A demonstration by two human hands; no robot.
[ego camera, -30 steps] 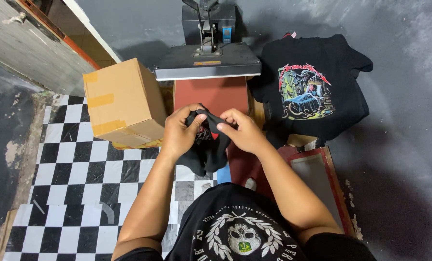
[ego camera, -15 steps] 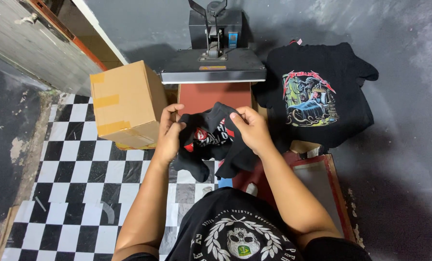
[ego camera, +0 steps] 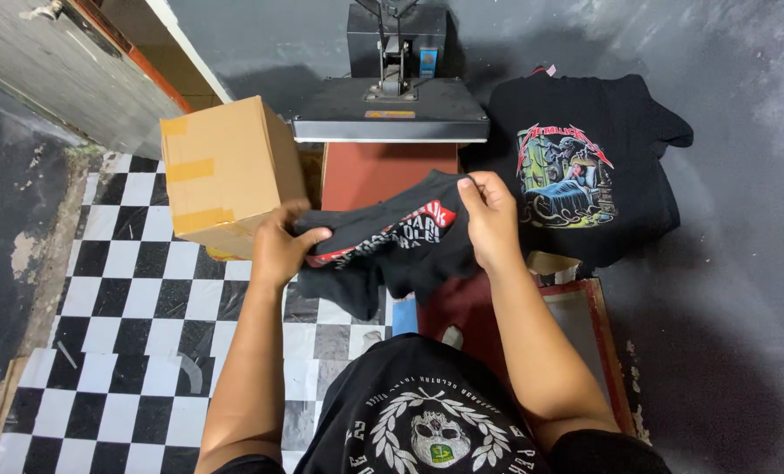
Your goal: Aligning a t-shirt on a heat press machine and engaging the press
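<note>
Shirt (ego camera: 400,241), black soft cloth with a red and white print, hangs crumpled between our hands in front of the press. Our left hand (ego camera: 279,247) pinches its left edge, fingers closed on the fabric; our right hand (ego camera: 490,215) clamps the upper right edge the same way. Behind it sits the heat press (ego camera: 390,110), flat grey metal plate over a rust-red pad (ego camera: 383,171). Cardboard box (ego camera: 223,175), taped, stands left on the checkered floor (ego camera: 111,298). A second black shirt (ego camera: 585,167) with a colour graphic lies flat on the right. Since half a second ago our hands have pulled further apart, and the shirt is stretched wider, print more exposed.
</note>
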